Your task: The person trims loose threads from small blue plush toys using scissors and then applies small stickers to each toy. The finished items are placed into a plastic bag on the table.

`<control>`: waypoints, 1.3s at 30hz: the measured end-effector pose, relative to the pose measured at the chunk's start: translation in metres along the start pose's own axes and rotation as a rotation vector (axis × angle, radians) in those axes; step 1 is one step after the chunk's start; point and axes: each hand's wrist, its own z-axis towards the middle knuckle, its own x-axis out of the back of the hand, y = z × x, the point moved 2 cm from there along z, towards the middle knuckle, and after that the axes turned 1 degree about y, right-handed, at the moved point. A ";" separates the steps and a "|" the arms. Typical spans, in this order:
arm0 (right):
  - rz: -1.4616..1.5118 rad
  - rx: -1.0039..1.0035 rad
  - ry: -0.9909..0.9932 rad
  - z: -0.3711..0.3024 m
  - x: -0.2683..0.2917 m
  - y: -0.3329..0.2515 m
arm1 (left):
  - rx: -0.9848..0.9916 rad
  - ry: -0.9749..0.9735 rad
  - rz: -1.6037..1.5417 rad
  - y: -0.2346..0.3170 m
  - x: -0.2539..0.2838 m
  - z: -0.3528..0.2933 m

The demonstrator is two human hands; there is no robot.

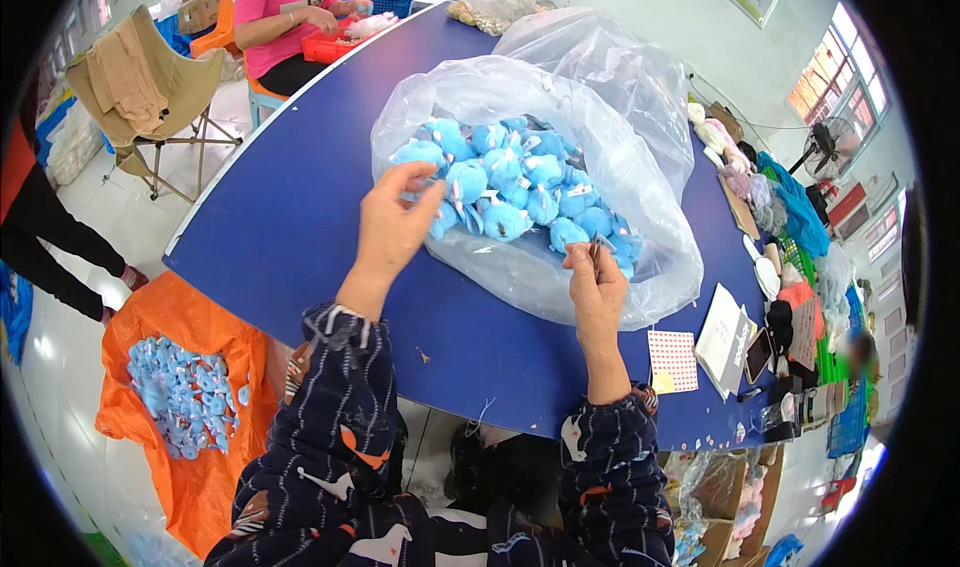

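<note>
A large clear plastic bag (625,157) lies wide open on the blue table, filled with several small light-blue fluffy plush pieces (505,220). At the bag's left edge is my left hand (392,225), its fingers curved and apart beside the nearest plush pieces. Nothing shows in its grasp. My right hand (598,292) is at the bag's near right side, thumb and fingers closed around a small dark metal tool (597,251); its kind is mostly hidden by the fingers. Its tip is close to the plush pieces.
The blue table (300,182) curves away to the left. An orange sack (185,297) of small blue pieces stands on the floor at left. A sticker sheet (673,361), a notebook (722,339) and a phone (759,355) lie at right. Across the table, a person in pink (270,17) works.
</note>
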 end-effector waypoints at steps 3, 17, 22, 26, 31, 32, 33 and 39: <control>-0.014 -0.026 -0.023 -0.005 -0.007 0.000 | -0.320 0.050 0.487 -0.004 -0.023 0.000; -0.360 0.568 -0.113 -0.020 -0.022 -0.031 | 0.415 -0.463 -0.788 0.024 -0.058 -0.045; -0.336 0.610 -0.081 -0.014 -0.012 -0.024 | 0.446 -0.528 -0.538 0.017 -0.061 -0.045; -0.329 0.560 -0.099 -0.017 -0.016 -0.023 | 0.397 -0.455 -0.486 0.009 -0.061 -0.047; -0.320 0.506 -0.120 -0.016 -0.017 -0.019 | 0.548 -0.491 -0.648 0.015 -0.060 -0.049; -0.302 0.501 -0.145 -0.018 -0.018 -0.022 | 0.550 -0.498 -0.693 0.014 -0.060 -0.049; -0.283 0.496 -0.170 -0.019 -0.019 -0.026 | 0.551 -0.505 -0.738 0.011 -0.060 -0.049; -0.290 0.538 -0.223 -0.020 -0.021 -0.028 | 0.754 -0.544 -0.736 0.002 -0.058 -0.049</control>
